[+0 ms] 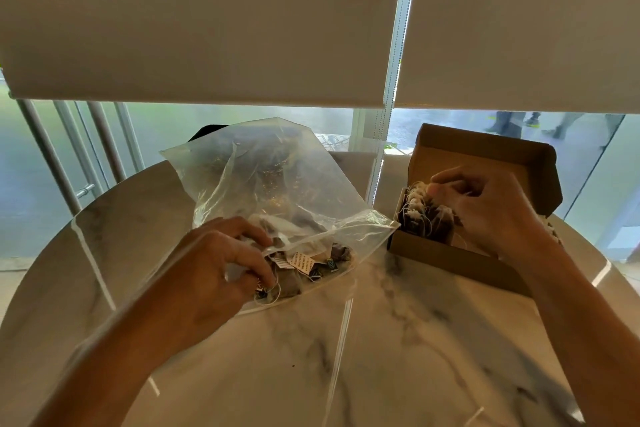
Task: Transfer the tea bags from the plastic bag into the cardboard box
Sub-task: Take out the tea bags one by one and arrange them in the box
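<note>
While left hand (pixel 221 263) grips bagged tea bags (pixel 308 263) | right hand (pixel 485 208) in box (pixel 460 263)

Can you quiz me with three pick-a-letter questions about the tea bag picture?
1. Where is the cardboard box?
A. right of the plastic bag
B. under the bag
C. on the floor

2. What colour is the box?
A. blue
B. brown
C. red

3. How is the box's lid?
A. taped shut
B. missing
C. open, standing up

Answers: 1 A, the box sits on the marble table to the bag's right. 2 B, plain brown cardboard. 3 C, the lid stands behind the right hand and tea bags.
</note>
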